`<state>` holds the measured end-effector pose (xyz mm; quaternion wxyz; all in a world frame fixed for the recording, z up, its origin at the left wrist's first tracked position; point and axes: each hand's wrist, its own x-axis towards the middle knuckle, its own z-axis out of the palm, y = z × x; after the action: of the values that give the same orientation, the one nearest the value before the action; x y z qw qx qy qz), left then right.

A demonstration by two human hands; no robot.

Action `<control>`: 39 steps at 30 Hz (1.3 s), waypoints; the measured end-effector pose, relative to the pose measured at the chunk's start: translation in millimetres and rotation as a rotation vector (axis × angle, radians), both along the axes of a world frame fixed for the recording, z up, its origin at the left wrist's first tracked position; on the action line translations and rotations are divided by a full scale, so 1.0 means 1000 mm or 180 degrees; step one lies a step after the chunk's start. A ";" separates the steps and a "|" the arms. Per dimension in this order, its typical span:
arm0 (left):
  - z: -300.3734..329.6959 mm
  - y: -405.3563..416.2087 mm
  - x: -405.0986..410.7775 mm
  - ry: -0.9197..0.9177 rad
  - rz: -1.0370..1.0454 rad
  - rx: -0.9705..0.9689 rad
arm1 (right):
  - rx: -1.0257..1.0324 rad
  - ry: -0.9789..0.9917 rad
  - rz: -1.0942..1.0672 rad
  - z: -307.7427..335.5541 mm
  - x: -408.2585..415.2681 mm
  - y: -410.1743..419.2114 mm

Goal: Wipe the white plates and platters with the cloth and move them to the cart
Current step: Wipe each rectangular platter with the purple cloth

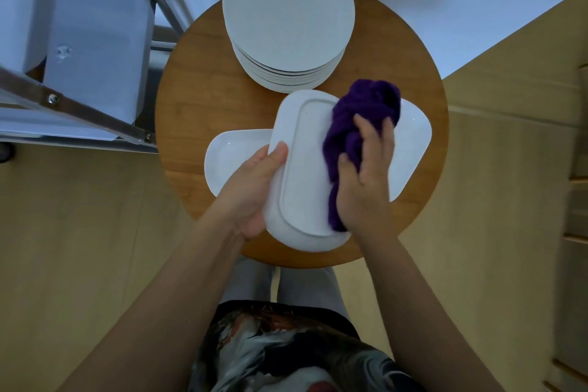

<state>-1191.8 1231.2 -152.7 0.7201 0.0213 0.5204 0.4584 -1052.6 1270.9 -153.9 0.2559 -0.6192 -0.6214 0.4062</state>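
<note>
My left hand (254, 188) grips the left edge of a white rectangular platter (302, 165), held bottom side up above the round wooden table (187, 95). My right hand (366, 175) holds a bunched purple cloth (359, 114) and presses it against the platter's right side. Under the held platter another long white platter (413, 137) lies on the table, its ends showing at left and right. A stack of several round white plates (288, 13) stands at the table's far side.
A metal cart (79, 41) with white shelves stands to the left of the table, its frame bars close to the table edge. Wooden floor surrounds the table. Wooden cabinet fronts (572, 169) run along the right edge.
</note>
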 end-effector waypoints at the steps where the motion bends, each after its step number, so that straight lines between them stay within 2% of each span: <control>1: 0.000 0.003 0.002 0.0068 0.0118 -0.0008 | 0.0113 -0.0047 0.0178 0.001 -0.005 -0.010; 5: 0.002 0.009 0.016 0.0479 0.0351 -0.0114 | 0.0297 -0.0153 0.0290 0.007 -0.030 -0.055; 10: 0.003 0.003 0.018 0.0866 0.0165 -0.0170 | 0.0487 -0.0414 0.0385 0.010 -0.045 -0.083; 13: 0.006 -0.003 0.018 0.0803 0.0027 0.0117 | 0.0389 -0.0266 0.0442 0.006 -0.036 -0.066; 16: 0.007 -0.011 0.022 0.0702 -0.0191 0.0381 | 0.0460 -0.0420 0.0323 0.003 -0.033 -0.035; 22: 0.006 -0.022 0.019 0.1005 -0.0489 0.0425 | 0.0194 -0.0374 0.0284 -0.014 -0.028 0.012; 25: 0.007 -0.025 0.016 0.0980 -0.0476 0.0461 | -0.0078 -0.0336 0.0103 -0.020 -0.021 0.023; 27: 0.008 -0.027 0.012 0.0910 -0.0298 0.0472 | -0.0327 -0.0273 -0.0151 -0.023 -0.013 0.026; 30: 0.010 -0.023 0.007 0.0804 0.0235 0.0381 | -0.0991 0.0227 -0.0637 -0.022 -0.003 0.018; 32: 0.010 -0.016 0.004 0.0897 0.0628 0.0266 | -0.1226 0.0450 -0.0670 -0.018 -0.005 -0.002; 35: 0.009 -0.007 0.005 0.1149 0.0894 0.0151 | -0.1185 0.0484 -0.0819 -0.012 -0.013 -0.032; 39: 0.006 0.000 0.021 0.1385 0.1212 0.0072 | -0.0907 -0.0011 -0.1091 -0.005 -0.033 -0.057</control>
<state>-1171.2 1231.0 -146.3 0.4923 0.0291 0.6521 0.5758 -1085.9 1214.2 -159.1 0.2300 -0.7463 -0.4439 0.4394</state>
